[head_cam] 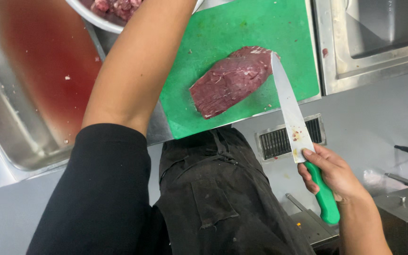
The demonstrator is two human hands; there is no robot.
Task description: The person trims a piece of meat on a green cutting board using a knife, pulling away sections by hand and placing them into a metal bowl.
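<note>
One slab: a single piece of raw red meat (pixel 230 80) lies at the centre of the frame on a green cutting board (pixel 242 28), its long axis running from lower left to upper right.
Knife: a long steel blade with a green handle (pixel 294 120) runs from lower right up to the meat, its tip resting at the slab's upper right end.
Step in hand: by the look of it, slicing is just being set up; the blade touches the meat's end but no cut shows yet.
Next move calls for: a steady draw of the edge through the right end of the slab, and something to hold the meat still, since nothing steadies it now.
Right hand (pixel 331 172): at lower right, fingers closed firmly round the green handle, forefinger lying up near the blade's heel, wrist angled towards upper left.
Left arm (pixel 133 71): bare forearm stretches from the black sleeve (pixel 105 189) at lower left towards the top centre.
Left hand: out of frame past the top edge, so its fingers cannot be judged.
Nearby: a metal bowl of cut meat (pixel 114 9) at top left, a steel sink (pixel 29 94) with reddish water at left, a dark apron (pixel 223 198) below.
</note>
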